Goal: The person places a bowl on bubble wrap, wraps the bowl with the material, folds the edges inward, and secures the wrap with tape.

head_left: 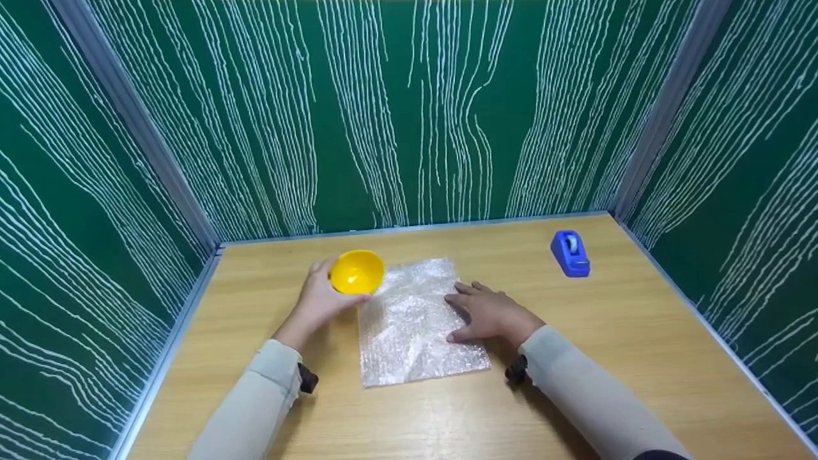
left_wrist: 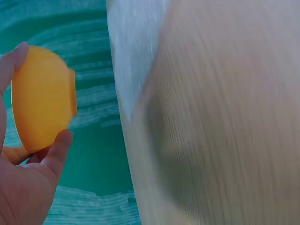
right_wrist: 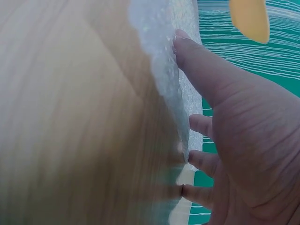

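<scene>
My left hand (head_left: 319,294) grips a yellow bowl (head_left: 358,272) by its side, thumb and fingers around the rim. The left wrist view shows the bowl (left_wrist: 42,98) raised above the table, its foot ring facing the tabletop. A sheet of clear bubble wrap (head_left: 415,326) lies flat on the table, right of and nearer than the bowl. My right hand (head_left: 492,313) rests on the wrap's right edge with fingers spread. In the right wrist view, its thumb and fingertips touch the edge of the bubble wrap (right_wrist: 164,61).
A blue tape dispenser (head_left: 571,254) stands at the back right of the wooden table (head_left: 639,358). Green panels (head_left: 441,115) with white wavy lines enclose the table at the back and both sides, joined by grey metal posts (head_left: 668,102).
</scene>
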The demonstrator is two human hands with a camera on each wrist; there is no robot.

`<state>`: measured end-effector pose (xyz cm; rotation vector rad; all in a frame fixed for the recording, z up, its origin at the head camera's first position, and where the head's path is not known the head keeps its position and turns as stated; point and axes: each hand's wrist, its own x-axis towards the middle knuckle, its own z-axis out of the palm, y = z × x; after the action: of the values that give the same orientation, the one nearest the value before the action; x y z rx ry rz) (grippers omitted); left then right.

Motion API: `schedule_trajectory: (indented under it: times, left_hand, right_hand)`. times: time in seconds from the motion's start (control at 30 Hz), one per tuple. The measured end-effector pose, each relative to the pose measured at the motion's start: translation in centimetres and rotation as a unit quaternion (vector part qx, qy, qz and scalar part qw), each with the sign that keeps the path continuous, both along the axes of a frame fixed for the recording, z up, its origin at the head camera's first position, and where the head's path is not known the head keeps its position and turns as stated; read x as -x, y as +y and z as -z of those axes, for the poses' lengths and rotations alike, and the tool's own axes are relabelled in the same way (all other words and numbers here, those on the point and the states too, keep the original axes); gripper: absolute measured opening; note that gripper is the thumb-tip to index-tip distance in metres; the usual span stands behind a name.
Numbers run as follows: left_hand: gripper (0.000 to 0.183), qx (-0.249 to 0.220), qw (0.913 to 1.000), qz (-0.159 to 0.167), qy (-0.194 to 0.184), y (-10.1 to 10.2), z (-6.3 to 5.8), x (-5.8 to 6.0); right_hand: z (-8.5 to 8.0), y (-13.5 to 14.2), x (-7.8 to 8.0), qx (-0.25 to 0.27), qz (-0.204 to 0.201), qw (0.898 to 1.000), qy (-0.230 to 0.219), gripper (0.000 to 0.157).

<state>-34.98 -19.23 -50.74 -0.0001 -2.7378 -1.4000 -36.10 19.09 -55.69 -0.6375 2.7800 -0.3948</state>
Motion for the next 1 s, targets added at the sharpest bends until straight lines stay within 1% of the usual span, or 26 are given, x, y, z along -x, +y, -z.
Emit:
schedule_trajectory:
  times: [0.1,0.2,0.27,0.37,0.5,0.7,0.83,1.0]
  left_hand:
    - [0.113,-0.01,0.9997,0.022,-0.005,1.6,0.2,-0.8]
    - [0.111,-0.022,0.9989,0.037,-0.019,3.1,0.6,-1.3]
    - [0.11,-0.029,0.9982,0.045,-0.026,4.0,0.9,-1.4]
    - [0.109,-0.028,0.9972,0.064,-0.029,5.3,1.4,-1.3]
    - [0.111,-0.009,0.996,0.085,-0.027,6.6,1.9,-1.1]
    - [0.114,0.009,0.9931,0.106,-0.049,7.7,2.8,-1.4]
    - [0.112,0.0,0.9915,0.115,-0.06,8.1,3.6,-1.3]
    - [0.112,-0.014,0.9918,0.112,-0.061,8.3,4.2,-1.3]
  right_hand:
    - [0.0,-0.1,0.0,-0.001,0.01,1.0,-0.008,0.102]
    - [0.0,-0.2,0.0,-0.001,0.017,1.0,-0.014,0.102]
    - [0.0,-0.3,0.0,0.001,0.02,1.0,-0.015,0.102]
    - [0.0,-0.2,0.1,0.003,0.026,1.0,-0.017,0.103]
    - [0.0,-0.1,0.0,0.007,0.025,1.0,-0.016,0.103]
    - [0.1,-0.2,0.0,0.009,0.013,1.0,-0.009,0.102]
    - [0.0,-0.2,0.0,0.008,0.018,1.0,-0.012,0.103]
    - [0.1,-0.3,0.0,0.007,0.028,0.999,-0.017,0.103]
